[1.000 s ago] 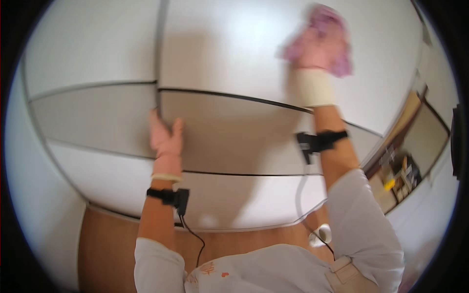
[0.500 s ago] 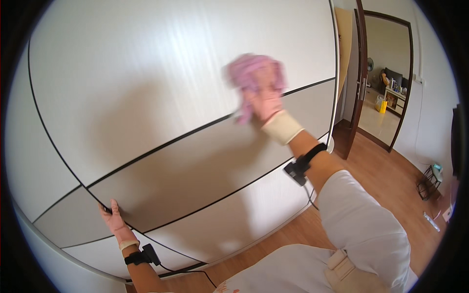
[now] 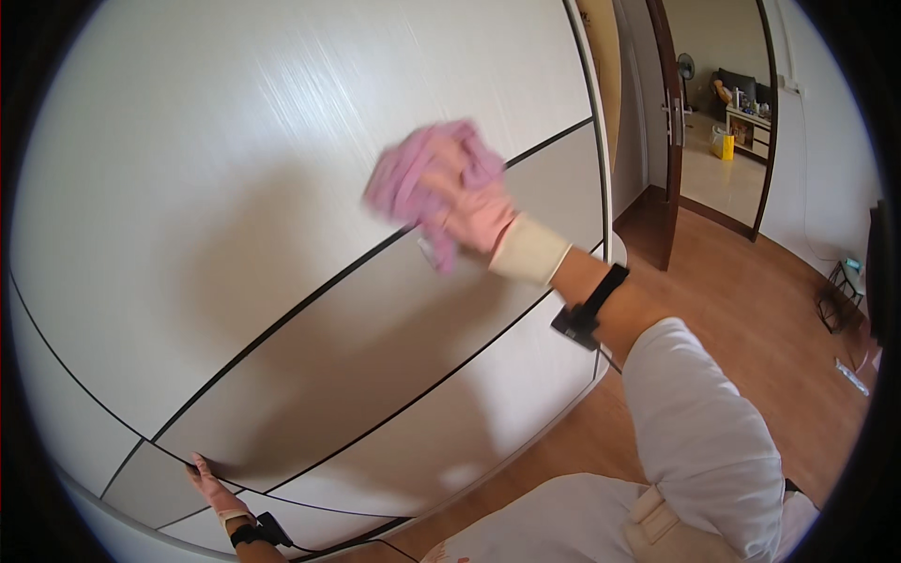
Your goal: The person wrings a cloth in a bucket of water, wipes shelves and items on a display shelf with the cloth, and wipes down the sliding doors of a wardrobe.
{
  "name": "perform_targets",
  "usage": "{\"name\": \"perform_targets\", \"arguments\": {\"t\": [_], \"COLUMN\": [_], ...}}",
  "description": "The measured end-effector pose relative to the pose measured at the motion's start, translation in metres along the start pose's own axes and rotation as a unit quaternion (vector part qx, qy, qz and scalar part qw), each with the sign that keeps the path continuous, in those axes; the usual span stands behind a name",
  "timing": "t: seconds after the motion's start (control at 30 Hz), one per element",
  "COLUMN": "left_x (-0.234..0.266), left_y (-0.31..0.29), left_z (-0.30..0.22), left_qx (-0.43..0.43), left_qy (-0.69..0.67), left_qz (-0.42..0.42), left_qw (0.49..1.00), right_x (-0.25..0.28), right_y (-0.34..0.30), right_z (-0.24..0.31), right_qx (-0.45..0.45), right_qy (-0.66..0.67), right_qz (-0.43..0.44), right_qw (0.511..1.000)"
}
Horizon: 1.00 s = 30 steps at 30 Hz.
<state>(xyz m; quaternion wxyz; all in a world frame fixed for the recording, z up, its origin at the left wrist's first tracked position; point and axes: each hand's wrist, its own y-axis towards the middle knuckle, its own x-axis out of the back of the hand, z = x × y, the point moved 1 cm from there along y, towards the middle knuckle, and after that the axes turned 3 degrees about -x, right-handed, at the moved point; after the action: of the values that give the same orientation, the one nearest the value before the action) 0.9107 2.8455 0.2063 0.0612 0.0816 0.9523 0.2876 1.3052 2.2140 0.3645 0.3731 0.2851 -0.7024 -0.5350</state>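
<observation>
A large pale wardrobe door (image 3: 310, 113) with dark trim lines and a grey-beige middle band fills the left and centre. Against it my right hand (image 3: 474, 211), in a pink glove with a cream cuff, presses a crumpled pink cloth (image 3: 413, 174), near the upper dark line. Hand and cloth are slightly blurred, and one end of the cloth hangs down. Low at the left, my left hand (image 3: 214, 490), gloved likewise, rests at the dark vertical trim between two door panels. Its fingers look stretched out, and it holds no loose thing.
Right of the wardrobe stand a dark brown door (image 3: 668, 131) and a framed mirror (image 3: 723, 56) reflecting a fan and furniture. A small wire rack (image 3: 835, 296) sits on the wooden floor (image 3: 709, 281) by the wall. Cables trail from black straps on both my forearms.
My right hand has moved left along the door with the cloth. My view has turned, so my left hand appears lower, still at the trim.
</observation>
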Motion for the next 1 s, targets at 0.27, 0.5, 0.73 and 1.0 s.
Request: {"name": "perform_targets", "arguments": {"t": [0.27, 0.5, 0.73, 1.0], "left_x": [-0.036, -0.034, -0.037, 0.131], "left_y": [-0.047, -0.048, -0.043, 0.110], "left_z": [-0.069, -0.066, -0.043, -0.025], "left_qx": [0.068, 0.130, -0.095, -0.231], "left_qy": [0.063, 0.095, 0.521, 0.494], "left_qz": [0.101, 0.054, 0.283, 0.245], "left_qw": [0.991, 0.985, 0.800, 0.802], "right_x": [0.038, -0.065, -0.029, -0.139], "right_y": [-0.113, -0.313, -0.429, -0.397], "right_z": [-0.259, 0.002, -0.125, -0.053], "right_qx": [-0.359, -0.373, -0.654, -0.440], "right_qy": [0.091, 0.002, 0.098, -0.183], "right_qz": [-0.325, -0.134, -0.139, -0.253], "right_qw": [0.870, 0.918, 0.737, 0.842]}}
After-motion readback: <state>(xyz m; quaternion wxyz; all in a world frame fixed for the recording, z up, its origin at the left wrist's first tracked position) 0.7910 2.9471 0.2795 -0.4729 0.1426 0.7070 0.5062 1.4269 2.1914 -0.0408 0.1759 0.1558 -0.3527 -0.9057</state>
